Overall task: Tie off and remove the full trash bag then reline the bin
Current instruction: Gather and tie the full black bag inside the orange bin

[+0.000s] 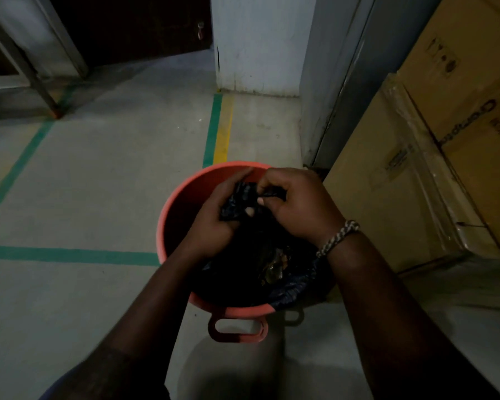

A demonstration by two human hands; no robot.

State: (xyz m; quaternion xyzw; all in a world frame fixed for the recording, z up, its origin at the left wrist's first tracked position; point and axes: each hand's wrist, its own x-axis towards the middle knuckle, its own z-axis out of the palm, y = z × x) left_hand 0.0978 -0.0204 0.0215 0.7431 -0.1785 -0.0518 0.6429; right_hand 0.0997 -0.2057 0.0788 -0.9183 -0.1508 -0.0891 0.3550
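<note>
Two hands over an orange bin (168, 220) on the floor, left hand (214, 223) and right hand (298, 203) both pinching the gathered top of a black trash bag (240, 197), cardboard boxes (416, 168) just beside the bin.

Bare forearms, no sleeves down at the wrists, a braided cord bracelet (337, 237) in pale and dark strands around the right wrist at four o'clock, a blue sleeve edge (55, 385) at seven o'clock.

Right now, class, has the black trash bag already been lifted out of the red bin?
No: the black trash bag sits inside the red bin, both hands gripping its gathered top.
</note>
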